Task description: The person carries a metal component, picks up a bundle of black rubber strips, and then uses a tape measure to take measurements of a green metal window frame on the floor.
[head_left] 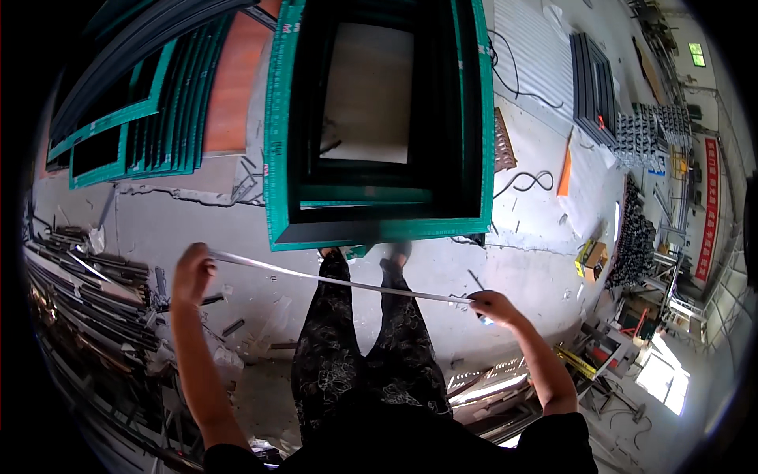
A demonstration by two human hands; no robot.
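A long, thin whitish strip (339,280) is stretched between my two hands, sloping slightly down to the right. My left hand (193,275) is closed on its left end. At the other end, my right hand (493,308) is closed too, with a small bluish bit showing beneath the fingers. Whether the strip is tape or film I cannot tell. Just beyond it stands a stack of rectangular frames (379,231), dark inside and covered in green film on the outer faces. Neither hand touches the frames.
More green-covered frames (162,142) lean at the far left by an orange panel (229,103). Dark bars and scrap (95,296) lie at left. On the right are dark grey frames (592,87), a cardboard box (594,261) and a loose black cable (525,182).
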